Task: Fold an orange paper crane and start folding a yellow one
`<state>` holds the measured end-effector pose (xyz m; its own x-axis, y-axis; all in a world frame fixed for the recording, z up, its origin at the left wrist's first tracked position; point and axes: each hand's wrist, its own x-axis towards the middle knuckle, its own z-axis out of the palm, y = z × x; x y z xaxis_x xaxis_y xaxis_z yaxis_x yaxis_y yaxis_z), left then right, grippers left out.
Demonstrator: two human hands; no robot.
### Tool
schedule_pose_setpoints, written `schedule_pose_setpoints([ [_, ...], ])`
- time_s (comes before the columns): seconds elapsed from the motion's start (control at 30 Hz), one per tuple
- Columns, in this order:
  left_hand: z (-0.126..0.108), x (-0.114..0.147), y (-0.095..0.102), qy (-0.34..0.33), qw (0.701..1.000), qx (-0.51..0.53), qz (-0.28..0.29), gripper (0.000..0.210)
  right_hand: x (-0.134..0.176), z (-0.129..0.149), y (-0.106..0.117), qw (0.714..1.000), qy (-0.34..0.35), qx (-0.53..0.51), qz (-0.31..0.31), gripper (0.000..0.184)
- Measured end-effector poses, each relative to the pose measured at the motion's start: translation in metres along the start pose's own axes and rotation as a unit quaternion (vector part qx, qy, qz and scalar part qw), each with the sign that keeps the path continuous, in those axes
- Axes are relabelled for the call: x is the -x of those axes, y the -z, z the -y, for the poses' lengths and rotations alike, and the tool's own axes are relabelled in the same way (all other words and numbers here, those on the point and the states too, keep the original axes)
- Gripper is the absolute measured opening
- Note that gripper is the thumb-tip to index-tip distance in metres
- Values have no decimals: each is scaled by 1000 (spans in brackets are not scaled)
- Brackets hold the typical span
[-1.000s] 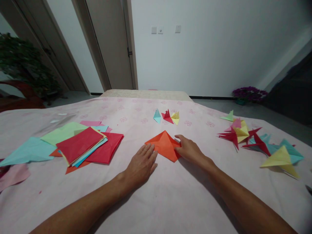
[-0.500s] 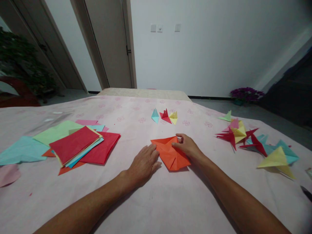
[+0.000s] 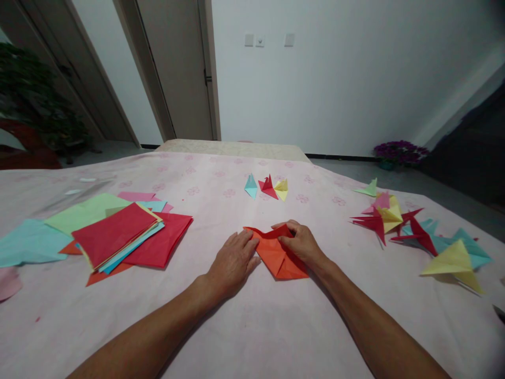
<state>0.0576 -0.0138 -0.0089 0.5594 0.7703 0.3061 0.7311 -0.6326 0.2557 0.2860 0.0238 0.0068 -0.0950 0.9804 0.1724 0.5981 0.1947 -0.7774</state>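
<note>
Orange paper (image 3: 278,257), partly folded, lies on a flower-patterned tablecloth (image 3: 252,326), the left hand (image 3: 233,261) resting open and flat at the paper's left edge while the right hand (image 3: 304,245), closed in a pinch, grips its upper right side; a small red paper crane (image 3: 268,188) sits farther back.

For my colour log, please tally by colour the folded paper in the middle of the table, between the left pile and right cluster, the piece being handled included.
Orange: 1 (orange paper, pinched by the right hand)
Light blue: 1 (light blue figure)
Red: 1 (red figure)
Yellow: 1 (yellow figure)
Total: 4
</note>
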Motion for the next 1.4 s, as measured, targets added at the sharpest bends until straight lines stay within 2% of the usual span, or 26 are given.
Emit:
schedule_pose_setpoints([
  [0.23,-1,-3,1,17,999,-25,38,42,-4,-2,1,996,92,7,11,11],
  [0.37,-1,-2,1,32,998,-35,52,44,4,-2,3,978,186,91,0,17],
  [0.53,-2,0,0,54,997,-44,31,43,11,1,6,943,274,188,9,31],
  [0.67,-2,0,0,57,997,-45,17,41,15,0,7,928,292,229,24,40],
  [0.93,-1,1,0,66,997,-47,16,41,16,-3,5,922,325,201,60,33],
  [1.17,1,0,3,31,998,-49,18,43,16,-7,4,921,338,186,53,36],
  [1.4,4,-3,4,5,997,-57,51,46,16,-14,3,920,351,167,45,38],
])
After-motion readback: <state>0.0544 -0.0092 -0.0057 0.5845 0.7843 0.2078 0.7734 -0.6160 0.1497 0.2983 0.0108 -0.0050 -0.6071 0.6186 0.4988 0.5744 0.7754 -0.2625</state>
